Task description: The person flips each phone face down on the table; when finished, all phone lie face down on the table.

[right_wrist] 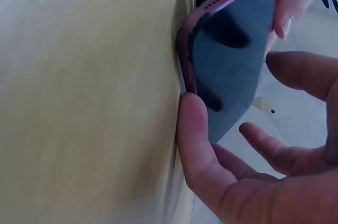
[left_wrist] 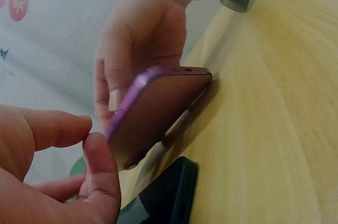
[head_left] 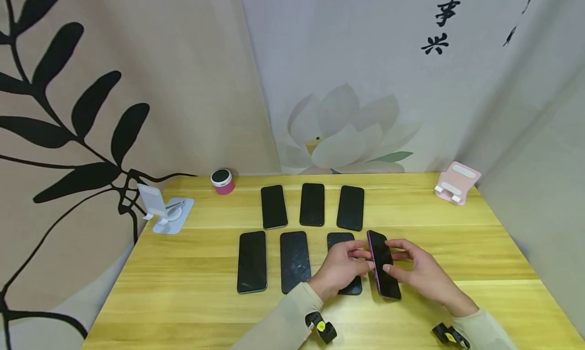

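Note:
A smartphone with a purple edge and dark screen is tilted over the table, its left long side raised. My left hand pinches that raised edge between thumb and fingers; the left wrist view shows the phone's back. At the opposite side is my right hand. In the right wrist view its thumb touches the phone's lower edge, while its other fingers spread apart near the screen. Under my left hand, another dark phone lies flat and partly covered.
Several dark phones lie face up in two rows, including a smudged one and one at front left. A white phone stand stands back left, a pink stand back right. A pink-and-white round item sits at the table's back edge.

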A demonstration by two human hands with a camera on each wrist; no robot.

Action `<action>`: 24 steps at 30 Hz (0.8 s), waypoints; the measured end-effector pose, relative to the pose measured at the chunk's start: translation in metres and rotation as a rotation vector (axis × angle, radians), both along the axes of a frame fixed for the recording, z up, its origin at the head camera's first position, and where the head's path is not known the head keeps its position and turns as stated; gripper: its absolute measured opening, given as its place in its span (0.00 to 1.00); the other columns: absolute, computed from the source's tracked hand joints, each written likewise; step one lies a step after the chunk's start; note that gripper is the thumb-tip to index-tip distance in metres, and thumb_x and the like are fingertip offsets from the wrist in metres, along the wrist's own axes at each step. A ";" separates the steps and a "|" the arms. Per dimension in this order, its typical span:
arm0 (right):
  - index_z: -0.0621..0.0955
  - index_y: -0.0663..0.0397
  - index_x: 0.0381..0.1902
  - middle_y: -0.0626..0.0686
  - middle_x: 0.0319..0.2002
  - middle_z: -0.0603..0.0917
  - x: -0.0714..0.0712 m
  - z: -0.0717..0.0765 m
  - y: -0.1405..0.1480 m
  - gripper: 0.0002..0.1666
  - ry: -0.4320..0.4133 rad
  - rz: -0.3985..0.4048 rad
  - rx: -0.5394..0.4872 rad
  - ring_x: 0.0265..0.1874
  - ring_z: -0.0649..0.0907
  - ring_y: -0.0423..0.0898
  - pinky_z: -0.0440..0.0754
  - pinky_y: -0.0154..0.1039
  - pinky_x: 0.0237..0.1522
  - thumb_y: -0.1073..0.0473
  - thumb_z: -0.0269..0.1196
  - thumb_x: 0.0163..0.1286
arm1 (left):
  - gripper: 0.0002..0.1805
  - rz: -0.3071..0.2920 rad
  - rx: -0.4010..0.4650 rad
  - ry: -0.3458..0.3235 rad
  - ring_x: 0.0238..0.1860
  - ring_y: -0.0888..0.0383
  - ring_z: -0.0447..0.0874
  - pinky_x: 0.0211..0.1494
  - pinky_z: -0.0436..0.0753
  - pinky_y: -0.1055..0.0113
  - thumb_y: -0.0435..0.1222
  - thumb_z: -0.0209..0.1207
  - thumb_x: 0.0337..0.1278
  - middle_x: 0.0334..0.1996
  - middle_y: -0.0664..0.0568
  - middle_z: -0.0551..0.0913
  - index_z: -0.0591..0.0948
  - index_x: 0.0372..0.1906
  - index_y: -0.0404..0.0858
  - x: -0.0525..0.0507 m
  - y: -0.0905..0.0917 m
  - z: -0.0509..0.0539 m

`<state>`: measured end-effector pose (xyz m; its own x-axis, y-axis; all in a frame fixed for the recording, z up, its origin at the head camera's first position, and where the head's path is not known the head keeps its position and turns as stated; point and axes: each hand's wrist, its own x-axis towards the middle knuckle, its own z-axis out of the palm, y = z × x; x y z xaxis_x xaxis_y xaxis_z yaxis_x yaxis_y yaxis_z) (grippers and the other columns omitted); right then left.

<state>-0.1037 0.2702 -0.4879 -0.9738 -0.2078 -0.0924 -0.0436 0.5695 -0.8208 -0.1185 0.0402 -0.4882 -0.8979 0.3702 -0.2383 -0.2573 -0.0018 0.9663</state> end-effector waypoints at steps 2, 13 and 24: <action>0.76 0.56 0.69 0.63 0.66 0.81 0.000 0.000 -0.002 0.35 0.019 0.008 0.016 0.61 0.84 0.62 0.87 0.40 0.49 0.49 0.74 0.70 | 0.28 -0.006 0.019 -0.006 0.38 0.62 0.86 0.43 0.88 0.69 0.25 0.70 0.61 0.42 0.52 0.87 0.81 0.67 0.34 0.001 0.002 -0.001; 0.71 0.64 0.74 0.70 0.68 0.77 0.004 0.004 -0.011 0.33 -0.091 0.045 -0.173 0.57 0.86 0.60 0.92 0.40 0.39 0.52 0.63 0.80 | 0.26 -0.070 0.144 -0.059 0.46 0.55 0.89 0.51 0.91 0.55 0.26 0.68 0.66 0.58 0.47 0.81 0.76 0.64 0.44 0.009 0.009 -0.005; 0.68 0.70 0.76 0.69 0.64 0.82 0.004 0.008 -0.014 0.37 -0.013 0.067 -0.035 0.59 0.86 0.62 0.90 0.39 0.48 0.56 0.65 0.78 | 0.40 -0.162 -0.221 0.131 0.58 0.59 0.86 0.46 0.87 0.74 0.33 0.74 0.60 0.72 0.55 0.75 0.75 0.75 0.59 0.013 0.012 0.001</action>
